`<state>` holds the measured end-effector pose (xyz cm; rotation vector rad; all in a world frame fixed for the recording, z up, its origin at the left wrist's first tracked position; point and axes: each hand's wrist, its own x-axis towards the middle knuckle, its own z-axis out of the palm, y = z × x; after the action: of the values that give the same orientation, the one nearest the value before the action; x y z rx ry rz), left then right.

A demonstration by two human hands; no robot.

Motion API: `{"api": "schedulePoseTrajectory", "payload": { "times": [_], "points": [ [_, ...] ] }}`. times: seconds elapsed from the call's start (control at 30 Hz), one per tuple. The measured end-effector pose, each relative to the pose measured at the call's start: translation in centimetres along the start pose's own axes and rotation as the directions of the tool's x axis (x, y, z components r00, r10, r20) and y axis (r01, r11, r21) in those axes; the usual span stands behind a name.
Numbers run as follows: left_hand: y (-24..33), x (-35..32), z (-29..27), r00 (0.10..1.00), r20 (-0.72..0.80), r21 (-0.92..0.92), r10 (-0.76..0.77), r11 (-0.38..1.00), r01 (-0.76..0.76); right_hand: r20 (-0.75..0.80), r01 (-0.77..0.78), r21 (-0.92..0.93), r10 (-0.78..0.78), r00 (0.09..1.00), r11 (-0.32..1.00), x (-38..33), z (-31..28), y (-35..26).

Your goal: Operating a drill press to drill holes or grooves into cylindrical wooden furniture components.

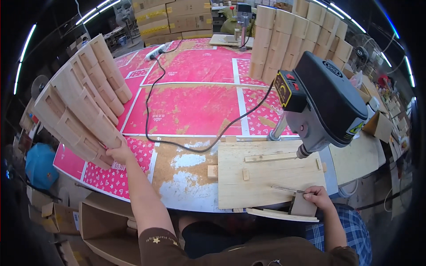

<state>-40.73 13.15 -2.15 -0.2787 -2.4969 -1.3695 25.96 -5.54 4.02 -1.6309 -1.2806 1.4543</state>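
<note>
My left hand (119,153) reaches to the left side of the table, its fingers closed on the lower end of a light wooden piece in the leaning stack (84,99) of pieces with rectangular recesses. My right hand (318,198) is closed on the edge of a flat grey-brown piece (303,205) at the table's front edge; its kind I cannot tell. Beneath that piece runs a slightly curved wooden strip (275,214). Close by is a plywood board (270,190) with small wooden strips on it. Over the board stands a black and grey drill press (326,102), its chuck (302,152) pointing down.
Tall stacks of wooden pieces (284,42) stand at the far right. A black cable (147,115) winds across the pink-covered, sawdust-strewn table (191,108) to a white power strip (156,52). Open cardboard boxes (104,226) sit below left; stacked cartons (177,20) are behind.
</note>
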Motion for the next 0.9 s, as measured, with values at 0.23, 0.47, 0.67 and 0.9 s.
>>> {"api": "schedulePoseTrajectory", "payload": {
  "times": [0.23,0.47,0.67,0.9],
  "points": [
    [-1.3,1.6,2.1,0.995,-0.023,-0.082,0.094,0.992,-0.095,-0.072,0.054,-0.004,-0.054,0.996,0.999,0.0,-0.4,1.4],
    [-1.7,2.4,0.4,0.999,-0.019,-0.038,-0.034,0.999,0.033,-0.056,0.110,0.042,-0.108,0.993,0.993,0.1,-0.3,1.8],
    [-5.0,2.0,0.8,0.953,-0.033,-0.212,0.300,0.930,-0.300,-0.032,0.110,0.020,-0.109,0.994,0.994,0.5,-0.5,1.5],
    [-5.0,-0.4,-2.0,0.764,0.238,-0.153,0.600,0.800,-0.581,0.018,0.153,0.066,-0.155,0.988,0.986,0.7,-0.3,1.5]
  ]
}}
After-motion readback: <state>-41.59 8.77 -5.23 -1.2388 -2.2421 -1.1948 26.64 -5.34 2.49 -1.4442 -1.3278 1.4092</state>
